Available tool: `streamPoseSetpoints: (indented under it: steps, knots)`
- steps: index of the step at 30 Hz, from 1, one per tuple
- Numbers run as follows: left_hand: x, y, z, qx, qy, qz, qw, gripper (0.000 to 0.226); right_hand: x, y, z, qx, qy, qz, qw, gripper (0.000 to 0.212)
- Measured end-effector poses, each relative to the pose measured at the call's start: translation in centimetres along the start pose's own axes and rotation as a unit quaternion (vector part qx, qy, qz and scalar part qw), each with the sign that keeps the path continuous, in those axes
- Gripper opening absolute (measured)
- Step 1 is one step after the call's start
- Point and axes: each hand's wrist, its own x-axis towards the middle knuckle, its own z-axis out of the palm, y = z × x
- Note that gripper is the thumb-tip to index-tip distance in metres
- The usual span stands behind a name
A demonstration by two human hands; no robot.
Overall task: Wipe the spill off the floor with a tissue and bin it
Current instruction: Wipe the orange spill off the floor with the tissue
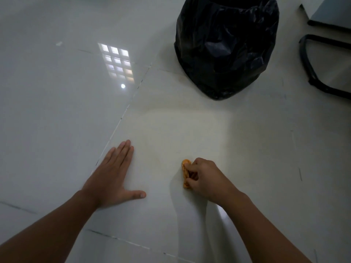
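Head view: right hand (204, 179) clenched on orange-stained tissue (185, 172), pressed to floor (247, 149) at 5 o'clock; left hand (114, 173) flat, released, at 7. Spill looks mostly wiped, faint smear left; binning not done. Black-bagged bin (226, 46) at 1 o'clock, contents hidden

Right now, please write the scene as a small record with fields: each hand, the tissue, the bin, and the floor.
left hand: flat on the floor, palm down, fingers spread, empty
right hand: closed on the tissue, pressing it to the floor
tissue: crumpled, stained orange
bin: lined with a black bag, standing beyond the hands
floor: glossy pale tiles, faint yellowish smear ahead of the hands
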Motion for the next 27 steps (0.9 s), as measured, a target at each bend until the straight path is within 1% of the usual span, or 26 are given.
streamPoseSetpoints:
  steps: [3,5,8,11,12,13,14,15,16,17,19,21,22,24,27]
  knots:
    - [0.0,0.1,-0.1,-0.009,0.0,-0.004,1.0,0.138,1.6,-2.1,0.9,0.0,-0.004,0.007,1.0,0.021]
    - [0.0,0.1,-0.2,-0.013,0.001,-0.006,1.0,0.139,2.7,-3.6,1.8,0.005,0.01,0.022,1.0,0.021]
    - [0.0,0.1,-0.3,-0.015,0.003,-0.007,1.0,0.14,4.6,-5.7,3.0,0.024,0.062,0.049,0.997,0.021]
    - [0.0,0.1,-0.4,-0.019,0.003,-0.008,1.0,0.14,5.7,-6.6,3.2,0.028,0.12,0.06,0.991,0.028]
    - [0.0,0.1,-0.4,-0.02,0.005,-0.007,1.0,0.139,5.6,-6.4,3.0,0.034,0.151,0.053,0.986,0.03]
    - [0.0,0.0,-0.4,-0.022,0.005,-0.007,1.0,0.139,5.3,-6.0,2.8,0.035,0.188,0.027,0.981,0.03]
    - [0.0,0.0,-0.3,-0.023,0.005,-0.007,1.0,0.139,4.8,-5.5,2.6,0.033,0.217,-0.017,0.975,0.028]
    - [-0.1,0.0,-0.2,-0.023,0.006,-0.008,1.0,0.139,4.2,-4.8,2.3,0.032,0.225,-0.07,0.971,0.026]
    - [0.0,-0.1,-0.2,-0.023,0.01,-0.008,1.0,0.139,3.6,-4.0,2.2,0.028,0.208,-0.129,0.969,0.026]
    - [-0.1,-0.1,-0.1,-0.022,0.012,-0.008,1.0,0.139,3.2,-3.2,2.2,0.018,0.171,-0.186,0.967,0.027]
    - [-0.1,-0.1,-0.1,-0.023,0.011,-0.01,1.0,0.138,2.6,-1.9,2.6,-0.017,0.08,-0.259,0.962,0.034]
    - [-0.1,0.0,-0.2,-0.027,0.013,-0.011,0.999,0.138,2.4,-1.3,3.0,-0.072,0.014,-0.272,0.959,0.045]
    - [-0.1,0.1,-0.3,-0.027,0.013,-0.011,0.999,0.137,2.4,-1.4,3.0,-0.092,-0.002,-0.267,0.959,0.05]
    - [-0.2,0.1,-0.2,-0.026,0.02,-0.027,0.999,0.137,2.7,-1.8,2.6,-0.105,-0.01,-0.26,0.96,0.057]
    - [-0.1,0.0,-0.2,-0.019,0.029,-0.064,0.997,0.137,3.1,-2.5,2.5,-0.114,-0.028,-0.258,0.959,0.062]
